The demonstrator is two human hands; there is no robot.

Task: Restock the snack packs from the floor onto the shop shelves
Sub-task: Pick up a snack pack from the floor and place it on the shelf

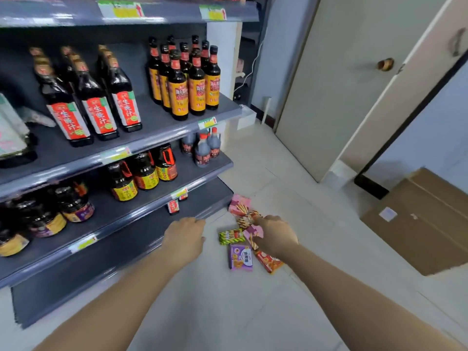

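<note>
Left of our left hand [184,236] ran the flat, dark grey metal bottom shelf [88,279], with dark glossy sauce bottles [144,173] on the shelves above. That hand hung loosely curled, holding nothing. Between our hands, glossy rectangular snack packs [240,257] lay on smooth pale floor tiles [228,300]. Our right hand [276,236] covered part of the heap and gripped a pink foil pack [253,231]. Well to its right sat a brown cardboard box [425,224].

The left hand [183,236] and right hand [276,236] are bare, on uncovered forearms [354,295].
</note>
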